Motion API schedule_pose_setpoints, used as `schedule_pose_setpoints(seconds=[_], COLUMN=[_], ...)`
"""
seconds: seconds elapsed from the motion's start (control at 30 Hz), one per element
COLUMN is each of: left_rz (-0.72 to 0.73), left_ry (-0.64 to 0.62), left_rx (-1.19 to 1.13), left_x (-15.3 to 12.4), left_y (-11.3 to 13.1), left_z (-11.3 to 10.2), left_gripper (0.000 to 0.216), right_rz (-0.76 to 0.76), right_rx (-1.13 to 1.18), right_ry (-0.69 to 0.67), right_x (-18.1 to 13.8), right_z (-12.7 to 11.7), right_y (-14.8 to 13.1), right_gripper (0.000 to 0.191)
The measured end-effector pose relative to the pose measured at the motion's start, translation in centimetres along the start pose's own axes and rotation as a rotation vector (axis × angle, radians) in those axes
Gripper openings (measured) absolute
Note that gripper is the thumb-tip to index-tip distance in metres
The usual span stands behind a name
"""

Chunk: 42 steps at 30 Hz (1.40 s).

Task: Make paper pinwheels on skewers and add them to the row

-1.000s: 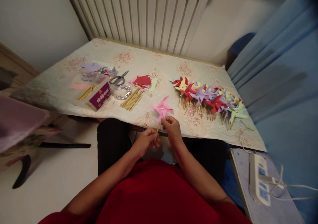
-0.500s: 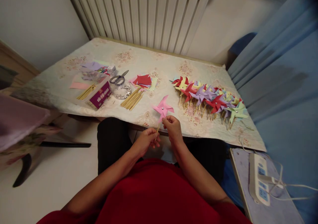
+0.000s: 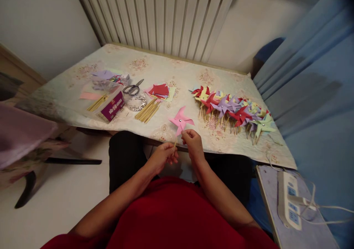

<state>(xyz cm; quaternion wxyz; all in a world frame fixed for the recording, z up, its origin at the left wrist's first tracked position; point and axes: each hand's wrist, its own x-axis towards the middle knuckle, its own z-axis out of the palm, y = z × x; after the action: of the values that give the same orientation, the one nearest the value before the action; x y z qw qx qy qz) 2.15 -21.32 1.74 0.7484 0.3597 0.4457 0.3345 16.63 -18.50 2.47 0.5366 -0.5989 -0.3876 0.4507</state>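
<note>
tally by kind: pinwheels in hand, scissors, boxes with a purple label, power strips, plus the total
Held pink paper pinwheel: 1
Metal scissors with dark looped handles: 1
Clear plastic box with purple label: 1
Long white power strip: 1
Total: 4

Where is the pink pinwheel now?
In the head view, the pink pinwheel is near the centre, its stick in the left hand, left of the pinwheel cluster.

Dim light, soft shadows on the curtain (image 3: 312,98), perhaps slight edge blur.
</note>
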Motion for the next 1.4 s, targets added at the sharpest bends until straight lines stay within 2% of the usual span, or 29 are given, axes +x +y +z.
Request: schedule_pose_setpoints(seconds=[0.37,0.57,0.87,1.17,1.4], left_rz=[0.007,0.02,0.05,0.05,-0.002], left_ry=[0.014,-0.008,-0.041,-0.086,-0.11], left_rx=[-0.038,-0.055,-0.035,-0.035,-0.007], left_x=[0.4,0.1,-0.9,-1.3,-1.6], left_y=[-0.2,-0.5,-0.8,-1.8,-2.4], left_z=[-0.1,0.1,1.4,2.0,2.1], left_gripper=[0.022,0.023,0.024,0.027,0.035], right_rz=[0.072,0.048,0.087,0.094,0.073], right_rx=[-0.052,-0.052,0.03,0.077,0.017], right_ry=[-0.167,-0.277,-0.302,-0.251,-0.168], right_x=[-1.1,-2.0,-4.0,-5.4,-5.8], right_z=[-0.6,-0.8,-1.5,-2.2,-2.4], right_y=[2.0,2.1,1.6,1.4,1.2], right_gripper=[0.023,0.02,0.018,0.019,0.016])
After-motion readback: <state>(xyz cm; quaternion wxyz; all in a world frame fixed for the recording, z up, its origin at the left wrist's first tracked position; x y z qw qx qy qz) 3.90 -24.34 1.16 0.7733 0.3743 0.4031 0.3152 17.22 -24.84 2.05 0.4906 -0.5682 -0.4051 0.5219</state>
